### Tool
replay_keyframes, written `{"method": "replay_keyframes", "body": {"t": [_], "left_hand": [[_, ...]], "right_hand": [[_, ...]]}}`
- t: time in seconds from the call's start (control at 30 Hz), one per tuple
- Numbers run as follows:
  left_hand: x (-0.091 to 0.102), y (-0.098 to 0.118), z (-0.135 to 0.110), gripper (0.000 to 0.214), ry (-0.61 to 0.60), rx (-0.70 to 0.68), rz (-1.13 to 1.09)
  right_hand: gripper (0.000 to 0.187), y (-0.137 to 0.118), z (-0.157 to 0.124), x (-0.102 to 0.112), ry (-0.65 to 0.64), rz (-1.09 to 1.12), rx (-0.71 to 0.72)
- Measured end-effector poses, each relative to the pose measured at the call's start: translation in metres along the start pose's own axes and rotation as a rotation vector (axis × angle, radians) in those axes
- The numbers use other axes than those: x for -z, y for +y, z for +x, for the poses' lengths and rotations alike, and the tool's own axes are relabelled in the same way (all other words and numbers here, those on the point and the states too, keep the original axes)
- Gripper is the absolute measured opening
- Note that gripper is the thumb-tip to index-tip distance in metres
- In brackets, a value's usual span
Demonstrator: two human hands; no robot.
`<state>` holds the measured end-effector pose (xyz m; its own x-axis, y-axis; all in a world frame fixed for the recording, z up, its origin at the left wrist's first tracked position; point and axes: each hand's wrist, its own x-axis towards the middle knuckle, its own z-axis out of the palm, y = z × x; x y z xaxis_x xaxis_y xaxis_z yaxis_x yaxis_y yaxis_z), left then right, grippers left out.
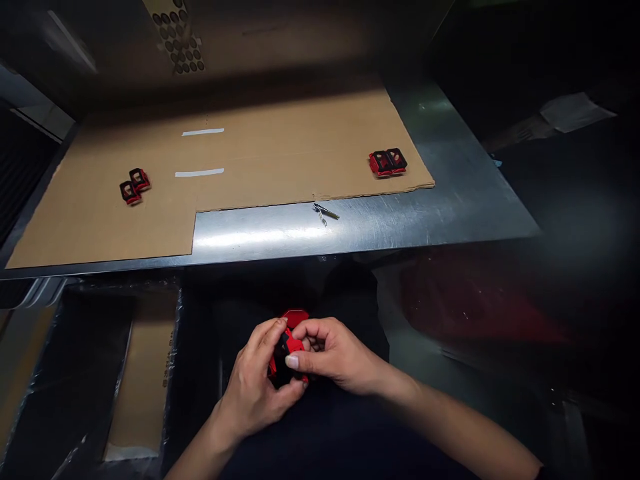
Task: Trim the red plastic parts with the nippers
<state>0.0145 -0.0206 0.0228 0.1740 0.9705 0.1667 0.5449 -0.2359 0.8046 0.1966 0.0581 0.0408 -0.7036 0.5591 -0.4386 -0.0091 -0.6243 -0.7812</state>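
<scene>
Below the table's front edge, my left hand is closed around a red-and-black plastic part. My right hand grips the same part from the right, thumb and fingers pinching its red side. A red piece sticks out beyond the fingertips; whether it belongs to the held part I cannot tell. Fingers cover much of the part. On the cardboard lie similar pieces with black frames: a red-and-black pair at the left and another red-and-black pair at the right.
Cardboard covers much of the metal table, with two white tape strips on it. A small metal tool lies near the front edge. A sheet of round dark stickers hangs behind. Lower left stands a plastic-lined box.
</scene>
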Motion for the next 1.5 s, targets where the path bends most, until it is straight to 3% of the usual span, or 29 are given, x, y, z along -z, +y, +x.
{"method": "replay_keyframes", "body": {"t": [0.1,0.27,0.63,0.83,0.97,1.13,1.2,1.33,1.43,1.5], "left_hand": [[0.001,-0.002,-0.001,0.074,0.069,0.026,-0.052],[0.002,-0.006,-0.007,0.071,0.163,0.099,-0.229],[-0.006,-0.010,-0.009,0.074,0.148,0.177,-0.372],[-0.006,-0.010,-0.011,0.076,0.175,0.183,-0.427],[-0.007,-0.009,-0.011,0.077,0.214,0.161,-0.451],[-0.007,-0.011,-0.013,0.078,0.235,0.167,-0.470],[-0.006,-0.012,-0.014,0.079,0.232,0.172,-0.453],[-0.006,-0.013,-0.016,0.078,0.215,0.186,-0.423],[-0.006,-0.012,-0.016,0.078,0.201,0.151,-0.369],[-0.006,-0.011,-0.015,0.078,0.183,0.126,-0.317]], "right_hand": [[0.037,-0.002,0.000,0.001,0.005,0.029,0.006],[0.036,-0.001,0.002,0.013,0.147,0.023,0.040],[0.032,0.000,0.002,0.003,0.089,-0.040,-0.040],[0.031,-0.004,0.007,0.013,0.093,-0.032,0.030],[0.027,-0.014,0.008,0.022,0.190,-0.162,0.117],[0.024,-0.027,0.007,0.025,0.127,-0.414,0.121],[0.023,-0.036,0.015,0.034,0.305,-0.580,0.215],[0.037,-0.064,0.049,0.070,0.915,-1.052,0.423],[0.056,-0.079,0.072,0.093,1.058,-1.267,0.314],[0.055,-0.082,0.080,0.101,1.086,-1.287,0.241]]}}
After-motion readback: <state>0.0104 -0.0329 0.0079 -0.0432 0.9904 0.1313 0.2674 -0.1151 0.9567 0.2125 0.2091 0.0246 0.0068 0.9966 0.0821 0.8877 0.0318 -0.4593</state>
